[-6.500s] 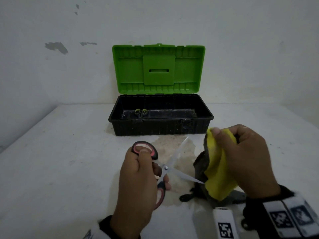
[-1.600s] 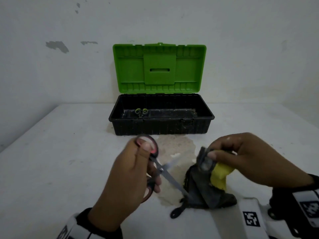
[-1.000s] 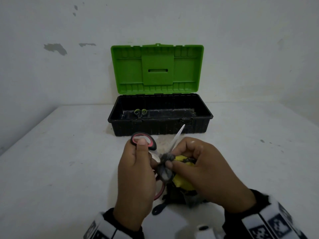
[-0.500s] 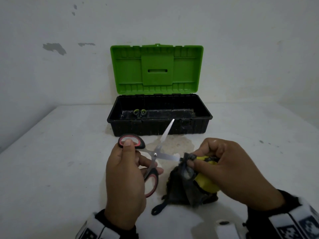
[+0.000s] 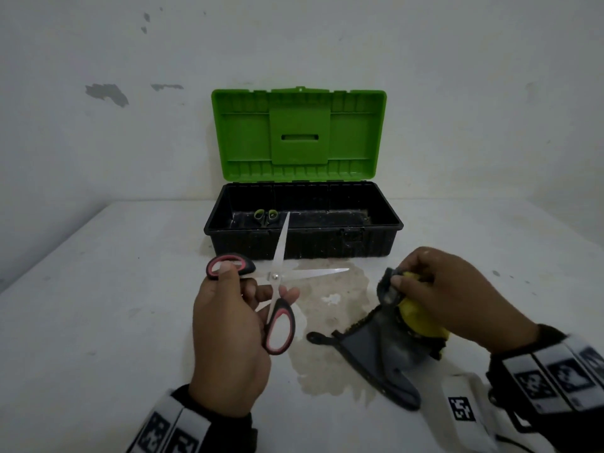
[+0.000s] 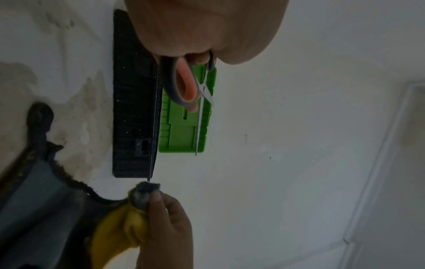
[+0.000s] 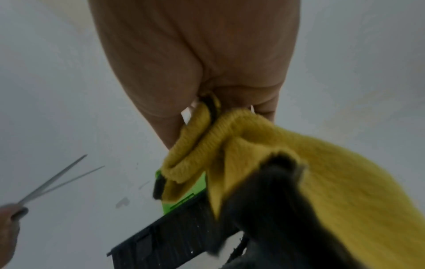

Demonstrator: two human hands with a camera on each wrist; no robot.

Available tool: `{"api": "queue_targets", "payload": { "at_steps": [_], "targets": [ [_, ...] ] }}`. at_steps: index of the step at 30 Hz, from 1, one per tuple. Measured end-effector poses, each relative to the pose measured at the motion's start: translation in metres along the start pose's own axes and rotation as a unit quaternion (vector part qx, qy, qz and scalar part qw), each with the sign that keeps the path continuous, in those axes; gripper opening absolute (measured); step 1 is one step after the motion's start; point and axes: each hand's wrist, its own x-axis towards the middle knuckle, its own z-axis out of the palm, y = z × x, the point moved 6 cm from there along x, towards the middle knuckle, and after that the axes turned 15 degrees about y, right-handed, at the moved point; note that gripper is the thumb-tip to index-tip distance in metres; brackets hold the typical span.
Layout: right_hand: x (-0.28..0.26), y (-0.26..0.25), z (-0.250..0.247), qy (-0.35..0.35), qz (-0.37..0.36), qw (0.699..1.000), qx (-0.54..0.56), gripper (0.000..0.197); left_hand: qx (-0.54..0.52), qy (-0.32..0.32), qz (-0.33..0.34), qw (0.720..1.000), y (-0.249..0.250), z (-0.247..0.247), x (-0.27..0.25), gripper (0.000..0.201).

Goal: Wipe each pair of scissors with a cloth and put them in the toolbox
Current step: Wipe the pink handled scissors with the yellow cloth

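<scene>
My left hand [image 5: 228, 325] grips the red-and-black scissors [image 5: 277, 279] by their handles, blades spread wide, one pointing up toward the toolbox and one pointing right. The same scissors [image 6: 184, 85] fill the top of the left wrist view, and their blades [image 7: 55, 182] show at the left of the right wrist view. To the right, my right hand [image 5: 447, 295] pinches the grey-and-yellow cloth [image 5: 392, 338], whose lower end lies on the table; the cloth [image 7: 287, 163] is bunched under the fingers. The cloth is apart from the blades. A green-handled pair of scissors [image 5: 266, 216] lies inside the black toolbox [image 5: 304, 243].
The toolbox stands at the back of the white table [image 5: 98, 305] against the wall, its green lid [image 5: 299, 135] upright and open. A brownish stain [image 5: 330, 299] marks the table between my hands and the box.
My right hand has drawn the cloth off the blade and moved right. The left hand has lifted the scissors slightly toward the toolbox, blades still spread.
</scene>
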Motion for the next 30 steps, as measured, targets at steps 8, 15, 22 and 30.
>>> {"api": "queue_targets", "payload": {
  "at_steps": [8,15,22,30],
  "targets": [
    [-0.03,-0.05,0.004,-0.024,-0.041,0.998,0.043,0.027,-0.019,-0.04,0.009,0.999,0.001,0.014,-0.006,0.021],
    [-0.064,-0.076,0.036,-0.129,0.114,0.932,0.32,0.026,0.075,-0.092,0.019,0.993,-0.008,0.017,-0.021,0.02],
    [-0.073,-0.068,0.048,-0.165,0.214,0.898,0.347,0.028,0.107,-0.132,-0.011,0.985,-0.01,0.004,-0.019,0.017],
    [-0.079,-0.079,0.059,-0.171,0.235,0.839,0.461,0.022,0.15,-0.15,0.013,0.977,-0.007,-0.007,-0.017,0.013]
  ]
}}
